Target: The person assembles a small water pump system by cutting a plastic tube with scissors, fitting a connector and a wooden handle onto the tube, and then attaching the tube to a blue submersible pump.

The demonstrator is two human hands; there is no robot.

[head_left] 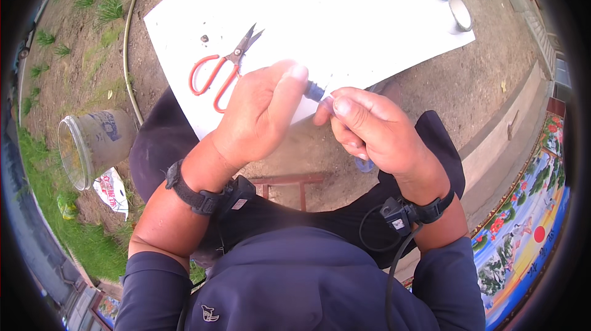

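1 small dark piece (314, 91) shows in the head view between the left hand (261, 106), closed around its near end, and the right hand (375, 125), thumb and forefinger pinching at the other. Orange-handled scissors (235, 55) lie on the white sheet (295, 17).

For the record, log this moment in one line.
left hand: holding dark piece; right hand: at its other end; scissors: on white sheet

left fingers (287, 92): curled, seemingly gripping | right fingers (364, 98): pinching | forearms (178, 211): angled inward
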